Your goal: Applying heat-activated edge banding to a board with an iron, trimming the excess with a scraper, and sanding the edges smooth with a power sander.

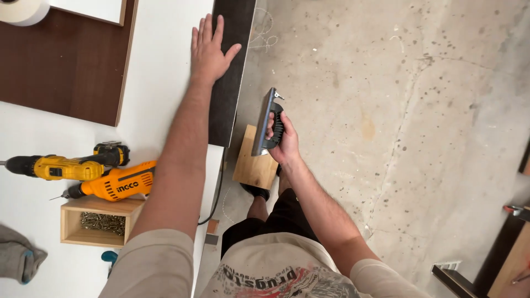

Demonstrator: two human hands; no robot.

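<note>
The left arm reaches straight forward, fully extended, and the left hand (pixel 208 48) lies flat, palm down, fingers together and thumb spread out to the right. The right arm is bent at the elbow and held lower beside the body, with the right hand (pixel 281 140) curled in a closed grip, knuckles facing right.

drills: 2 (pixel 66 166) (pixel 116 183) | screw boxes: 1 (pixel 99 222) | tape rolls: 1 (pixel 25 11) | trimmers: 1 (pixel 264 121) | wood blocks: 1 (pixel 254 165)
</note>
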